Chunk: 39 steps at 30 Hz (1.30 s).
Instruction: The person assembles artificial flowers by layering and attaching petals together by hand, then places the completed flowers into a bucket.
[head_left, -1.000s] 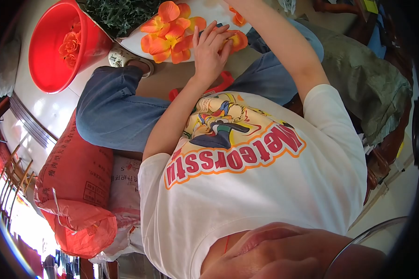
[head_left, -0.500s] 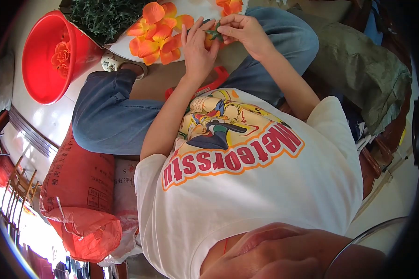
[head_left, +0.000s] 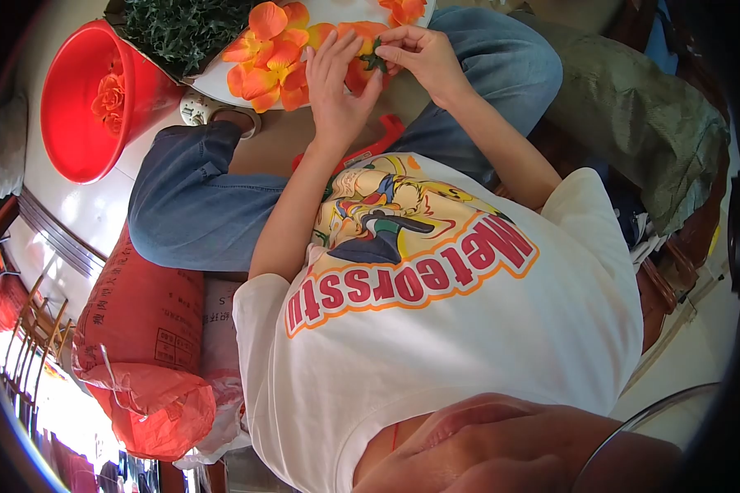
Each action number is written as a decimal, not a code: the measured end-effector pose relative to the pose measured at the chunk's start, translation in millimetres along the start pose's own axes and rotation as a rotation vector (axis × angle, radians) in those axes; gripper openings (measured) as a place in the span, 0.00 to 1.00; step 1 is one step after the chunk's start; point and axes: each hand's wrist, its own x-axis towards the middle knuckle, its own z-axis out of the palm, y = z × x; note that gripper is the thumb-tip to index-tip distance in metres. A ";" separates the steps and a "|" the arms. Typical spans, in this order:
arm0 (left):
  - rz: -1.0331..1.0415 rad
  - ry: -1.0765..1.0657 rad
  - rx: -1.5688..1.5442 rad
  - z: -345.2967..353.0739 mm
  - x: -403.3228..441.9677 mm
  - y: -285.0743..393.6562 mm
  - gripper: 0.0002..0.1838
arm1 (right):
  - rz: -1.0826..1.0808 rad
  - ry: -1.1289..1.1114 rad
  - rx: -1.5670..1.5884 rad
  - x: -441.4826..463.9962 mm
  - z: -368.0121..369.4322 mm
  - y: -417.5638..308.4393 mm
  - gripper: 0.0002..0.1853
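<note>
My right hand [head_left: 427, 62] pinches a small green leafy calyx [head_left: 375, 61] between thumb and fingers. Orange petals of an artificial flower [head_left: 357, 78] lie directly behind the calyx. On the other side, my left hand [head_left: 341, 94] has its fingers stretched out and apart over those petals, its thumb close to the calyx. Whether the left fingertips touch the petals is hard to see. Beside my left hand, several orange and yellow artificial flowers [head_left: 275, 66] rest on a white surface [head_left: 215, 80]. Another orange flower [head_left: 404, 10] is at the top edge.
Left of my legs stands a red bucket [head_left: 57, 115] with orange flowers inside. Dark green artificial foliage [head_left: 181, 33] fills a box behind it. A red curved object [head_left: 370, 150] lies between my legs. Red sacks [head_left: 144, 329] stand at left, a green-grey sack [head_left: 649, 123] at right.
My left fingers have shifted left and spread, uncovering more orange petals. The right hand has moved slightly left, still pinching the green calyx.
</note>
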 end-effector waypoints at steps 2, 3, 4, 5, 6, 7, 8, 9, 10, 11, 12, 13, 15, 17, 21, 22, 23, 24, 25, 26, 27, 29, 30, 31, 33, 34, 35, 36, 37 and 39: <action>0.018 0.024 -0.011 -2.5 -2.2 0.4 0.23 | -0.049 -0.004 0.033 0.3 0.2 3.7 0.08; 0.028 0.033 -0.010 -2.5 -2.4 -0.6 0.20 | -0.075 -0.007 0.049 0.4 0.4 5.9 0.08; 0.037 0.043 -0.010 -2.0 -2.3 -1.9 0.17 | -0.199 0.028 -0.100 -0.6 0.7 7.8 0.08; 0.046 0.054 -0.010 -1.6 -2.2 -2.8 0.13 | -0.322 0.062 -0.250 -2.0 1.2 9.4 0.08; 0.040 0.061 -0.016 -1.3 -1.7 -3.3 0.13 | -0.446 0.095 -0.401 -3.2 1.9 9.6 0.08; 0.034 0.068 -0.022 -0.9 -1.1 -3.6 0.12 | -0.550 0.120 -0.474 -4.3 3.4 8.8 0.07; 0.028 0.075 -0.028 -0.5 -0.1 -3.3 0.11 | -0.654 0.146 -0.547 -5.6 5.6 7.1 0.07; 0.025 0.066 -0.021 -1.4 0.5 -3.0 0.12 | -0.757 0.171 -0.619 -7.3 7.1 5.3 0.07; 0.020 0.055 -0.014 -3.7 0.4 -2.3 0.13 | -0.786 0.175 -0.677 -10.1 8.1 2.9 0.07; 0.016 0.045 -0.008 -5.3 0.7 -1.4 0.14 | -0.814 0.179 -0.736 -12.4 8.6 -0.1 0.07; 0.005 0.041 -0.020 -5.8 0.8 -0.4 0.14 | -0.842 0.184 -0.796 -13.7 8.3 -1.2 0.08; -0.006 0.038 -0.032 -6.0 0.9 0.6 0.14 | -0.865 0.197 -0.821 -11.9 7.2 0.5 0.08; -0.019 0.032 -0.045 -6.3 -0.4 1.0 0.13 | -0.910 0.221 -0.865 -6.2 6.6 6.0 0.08; -0.021 0.031 -0.050 -6.1 -0.8 0.2 0.13 | -0.911 0.222 -0.847 -5.1 8.2 8.6 0.08; -0.021 0.042 -0.050 -4.9 -0.5 -2.2 0.12 | -0.890 0.253 -0.743 -0.1 8.9 24.2 0.08; -0.030 0.041 -0.056 -3.5 -0.9 -3.6 0.11 | -0.890 0.257 -0.717 3.0 9.6 27.6 0.08; -0.038 0.040 -0.064 -1.1 -1.5 -5.2 0.11 | -0.890 0.262 -0.690 5.6 10.1 30.9 0.08; -0.057 0.051 -0.090 0.7 -4.7 -7.2 0.11 | -0.881 0.268 -0.662 5.0 12.0 35.5 0.09; -0.071 0.069 -0.119 5.9 -5.3 -11.1 0.11 | -0.890 0.270 -0.644 9.3 11.5 39.4 0.09; -0.089 0.083 -0.149 9.1 -8.9 -11.6 0.11 | -0.892 0.271 -0.627 11.0 10.7 43.6 0.08; -0.082 0.076 -0.141 9.2 -13.5 -11.2 0.11 | -0.898 0.270 -0.608 10.5 11.6 46.4 0.08; -0.039 0.082 -0.119 10.3 -9.7 -13.1 0.10 | -0.940 0.263 -0.616 12.8 11.3 47.1 0.10; -0.033 0.086 -0.093 9.7 -8.0 -12.9 0.11 | -0.960 0.257 -0.619 12.7 10.5 46.7 0.11; -0.037 0.077 -0.066 6.1 -11.6 -10.5 0.13 | -0.941 0.285 -0.675 7.1 8.8 46.9 0.12; -0.052 0.113 -0.017 0.8 -10.6 -5.8 0.15 | -0.920 0.339 -0.794 1.7 5.1 29.0 0.14; -0.072 0.146 0.004 -3.5 -12.9 -0.8 0.17 | -0.925 0.415 -0.809 -4.5 6.1 21.5 0.15; -0.102 0.171 0.027 -9.6 -19.7 4.5 0.18 | -0.916 0.490 -0.821 -15.9 9.7 16.0 0.15; -0.107 0.171 0.029 -14.4 -23.1 5.0 0.19 | -0.918 0.565 -0.835 -20.1 10.4 13.5 0.16; -0.111 0.173 0.030 -19.3 -25.6 3.9 0.20 | -0.880 0.526 -0.772 -20.1 10.3 15.6 0.15; -0.130 0.159 0.043 -26.1 -35.7 6.3 0.21 | -0.786 0.450 -0.641 -23.9 17.2 26.0 0.14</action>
